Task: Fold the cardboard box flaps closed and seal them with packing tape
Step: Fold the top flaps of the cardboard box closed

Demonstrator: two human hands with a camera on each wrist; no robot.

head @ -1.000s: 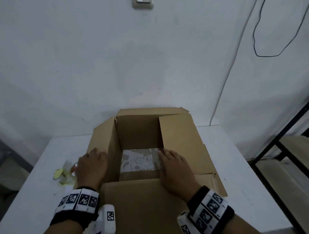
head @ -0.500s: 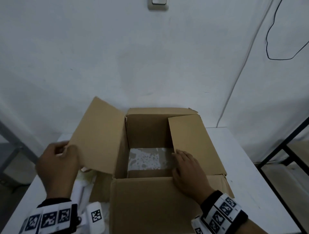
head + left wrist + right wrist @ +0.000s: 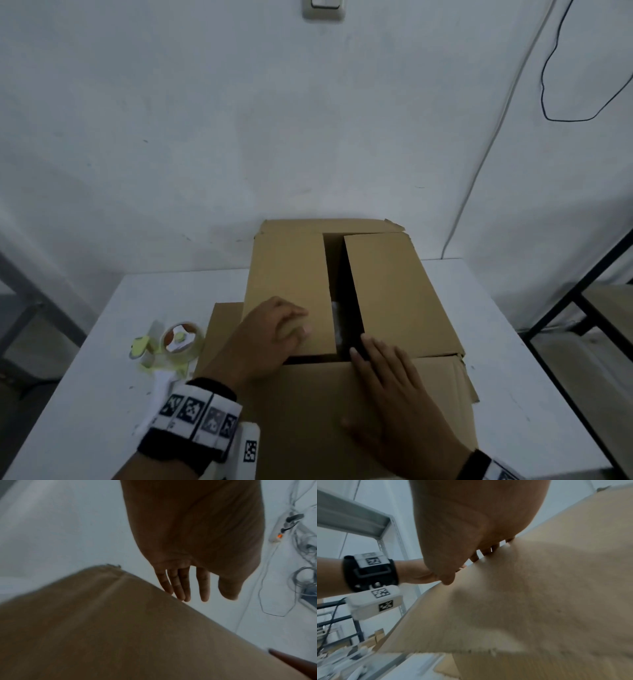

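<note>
The brown cardboard box (image 3: 342, 421) stands on the white table (image 3: 513, 342). Its left flap (image 3: 291, 284) lies folded over the opening, and the right flap (image 3: 390, 294) slopes inward, leaving a dark gap between them. My left hand (image 3: 274, 332) presses on the left flap's near corner; in the left wrist view its fingers (image 3: 181, 586) are straight and touch the flap (image 3: 120, 628). My right hand (image 3: 383, 370) lies flat on the near flap, fingertips at the gap. A tape dispenser (image 3: 178, 342) with a clear roll sits on the table to the left of the box.
The wall rises right behind the box. A black metal rack (image 3: 582, 291) stands to the right of the table and a grey frame (image 3: 20, 284) to its left. A power strip (image 3: 278, 534) with cables shows in the left wrist view.
My left hand has swung the left flap from upright down over the opening and now presses on it. The right hand has stayed by the near edge of the opening.
</note>
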